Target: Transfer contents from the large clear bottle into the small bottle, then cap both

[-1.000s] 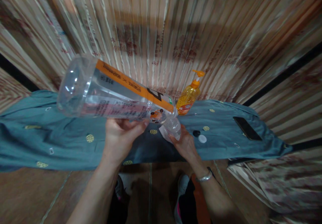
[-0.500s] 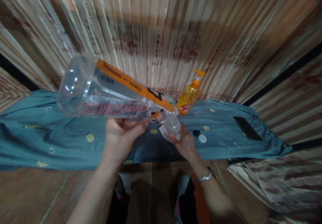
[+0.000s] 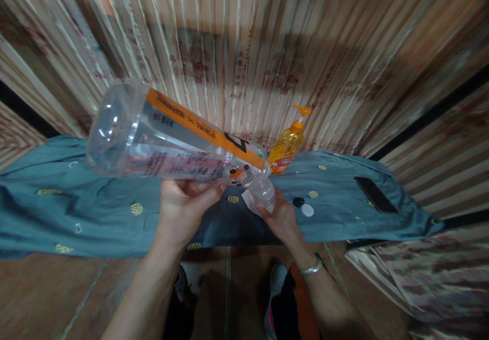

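Note:
A large clear plastic bottle with an orange and grey label lies tilted in the air, its base to the upper left and its neck to the lower right. My left hand is wrapped round its underside. Against the bottle's neck end is a small clear bottle with a whitish label, gripped by my right hand. The two mouths appear to meet, though the exact contact is hard to make out. I cannot make out any liquid in either bottle.
A pump bottle of orange liquid stands behind my right hand. On the teal cloth lie a black cap, a white cap and, farther right, a black phone. A pleated curtain hangs behind.

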{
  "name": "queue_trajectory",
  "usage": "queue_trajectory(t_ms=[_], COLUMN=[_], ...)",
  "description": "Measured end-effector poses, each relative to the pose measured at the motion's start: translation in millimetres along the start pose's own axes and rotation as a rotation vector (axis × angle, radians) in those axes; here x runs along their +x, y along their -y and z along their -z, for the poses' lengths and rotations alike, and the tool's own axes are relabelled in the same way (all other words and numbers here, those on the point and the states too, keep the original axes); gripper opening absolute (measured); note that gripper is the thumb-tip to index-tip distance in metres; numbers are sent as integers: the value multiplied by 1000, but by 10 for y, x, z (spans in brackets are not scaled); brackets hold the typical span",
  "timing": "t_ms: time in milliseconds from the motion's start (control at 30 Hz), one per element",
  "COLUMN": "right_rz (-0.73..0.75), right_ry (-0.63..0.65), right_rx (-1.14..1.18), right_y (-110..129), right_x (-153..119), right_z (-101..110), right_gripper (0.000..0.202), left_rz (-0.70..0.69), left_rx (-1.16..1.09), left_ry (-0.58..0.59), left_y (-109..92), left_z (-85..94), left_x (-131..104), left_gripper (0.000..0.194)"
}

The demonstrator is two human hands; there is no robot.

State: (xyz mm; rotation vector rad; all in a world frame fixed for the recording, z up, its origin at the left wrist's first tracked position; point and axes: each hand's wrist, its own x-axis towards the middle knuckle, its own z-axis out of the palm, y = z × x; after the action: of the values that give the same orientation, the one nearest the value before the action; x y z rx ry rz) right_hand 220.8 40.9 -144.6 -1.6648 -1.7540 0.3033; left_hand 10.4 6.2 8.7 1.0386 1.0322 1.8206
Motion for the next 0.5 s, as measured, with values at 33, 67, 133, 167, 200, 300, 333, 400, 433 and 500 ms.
queue_trajectory(t_ms=[33, 67, 133, 167, 200, 300, 333, 400, 433, 500], right_rz=[3, 7, 11, 10, 8, 9, 10, 12, 14, 18], right_ry=[-3, -5, -5, -3, 1, 3, 3, 5, 7, 11], right_rx=[-5, -8, -8, -5, -3, 3, 5, 8, 8, -1], right_y=[-1, -1, 3, 6, 8, 13, 13, 13, 12, 13], right_x=[-1, -2, -4, -5, -6, -7, -7, -6, -5, -4], right_z=[-2, -3, 0, 2, 5, 13, 15, 18, 19, 20], right_gripper=[51, 52, 52, 52, 52, 52, 52, 52, 53, 53], left_rz=[2, 3, 5, 8, 11, 11, 8, 2, 0, -2], left_rx=[2, 5, 11, 12, 11, 3, 2, 1, 0, -1], left_ry=[3, 3, -2, -1, 3, 16, 16, 11, 7, 2], left_y=[0, 0, 1, 2, 3, 9, 12, 18, 21, 25], left_z=[-2, -3, 0, 2, 5, 13, 15, 17, 17, 19], left_x=[0, 0, -2, -3, -4, -4, -3, -2, -1, 1], left_gripper=[44, 44, 43, 42, 41, 41, 41, 40, 40, 40])
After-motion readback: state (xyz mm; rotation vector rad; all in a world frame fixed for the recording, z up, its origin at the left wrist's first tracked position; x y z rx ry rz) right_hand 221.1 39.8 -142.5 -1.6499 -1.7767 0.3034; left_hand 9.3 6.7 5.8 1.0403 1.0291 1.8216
